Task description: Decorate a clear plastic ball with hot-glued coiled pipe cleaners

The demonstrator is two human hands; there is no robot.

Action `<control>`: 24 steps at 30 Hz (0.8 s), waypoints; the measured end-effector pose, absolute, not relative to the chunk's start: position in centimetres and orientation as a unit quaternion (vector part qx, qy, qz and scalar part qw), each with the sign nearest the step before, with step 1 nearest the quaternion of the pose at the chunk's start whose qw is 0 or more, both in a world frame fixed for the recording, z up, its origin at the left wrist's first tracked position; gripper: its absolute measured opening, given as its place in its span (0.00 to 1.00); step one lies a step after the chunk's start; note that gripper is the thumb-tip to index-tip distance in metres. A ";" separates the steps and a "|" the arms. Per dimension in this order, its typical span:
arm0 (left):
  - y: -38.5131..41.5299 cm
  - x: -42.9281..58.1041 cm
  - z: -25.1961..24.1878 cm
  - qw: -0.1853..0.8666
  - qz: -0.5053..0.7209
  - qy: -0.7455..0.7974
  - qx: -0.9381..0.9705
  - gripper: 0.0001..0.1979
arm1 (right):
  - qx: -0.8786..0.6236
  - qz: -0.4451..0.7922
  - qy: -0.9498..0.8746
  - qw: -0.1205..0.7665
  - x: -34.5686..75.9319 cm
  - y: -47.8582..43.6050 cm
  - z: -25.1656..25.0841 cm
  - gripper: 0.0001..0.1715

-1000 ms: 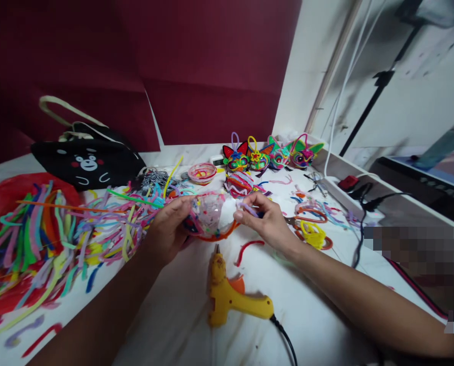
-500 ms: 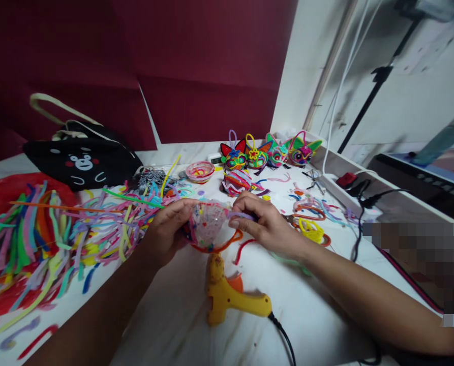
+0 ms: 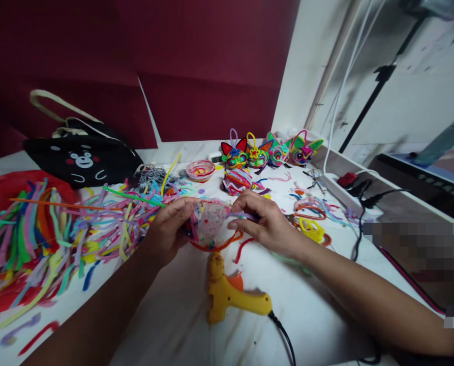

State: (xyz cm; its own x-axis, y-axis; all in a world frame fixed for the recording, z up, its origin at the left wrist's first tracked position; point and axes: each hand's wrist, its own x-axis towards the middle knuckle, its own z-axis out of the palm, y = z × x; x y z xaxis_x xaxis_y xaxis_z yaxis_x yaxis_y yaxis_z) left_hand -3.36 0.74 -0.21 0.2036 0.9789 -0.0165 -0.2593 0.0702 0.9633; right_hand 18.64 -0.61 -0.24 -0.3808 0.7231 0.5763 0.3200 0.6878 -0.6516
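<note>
My left hand (image 3: 169,229) is closed around the left side of a rounded pipe-cleaner piece (image 3: 208,223), whose whitish, glue-smeared face is turned toward me. An orange pipe cleaner (image 3: 234,238) curves out from its lower edge. Between the thumb and fingers of my right hand (image 3: 263,221) is a purple pipe cleaner (image 3: 245,216), its left end at the right edge of the piece. Just below lies a yellow hot glue gun (image 3: 230,297), its nozzle end close under the piece. A short red pipe cleaner (image 3: 243,249) rests below my right hand.
Loose pipe cleaners (image 3: 108,223) pile up at left, beside a black bag (image 3: 85,157). At the back stand several colourful animal-face ornaments (image 3: 257,152) and a pink woven bowl (image 3: 200,170). Orange-handled scissors (image 3: 311,209) lie at right, near a power strip (image 3: 349,193).
Both hands stay nearly in place, still holding the piece and the purple pipe cleaner. The view has shifted very slightly.
</note>
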 end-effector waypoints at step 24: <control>-2.4 -1.3 -0.4 0.365 0.574 0.399 0.615 0.08 | -0.464 0.223 -0.717 0.470 17.2 -2.2 -0.3 0.02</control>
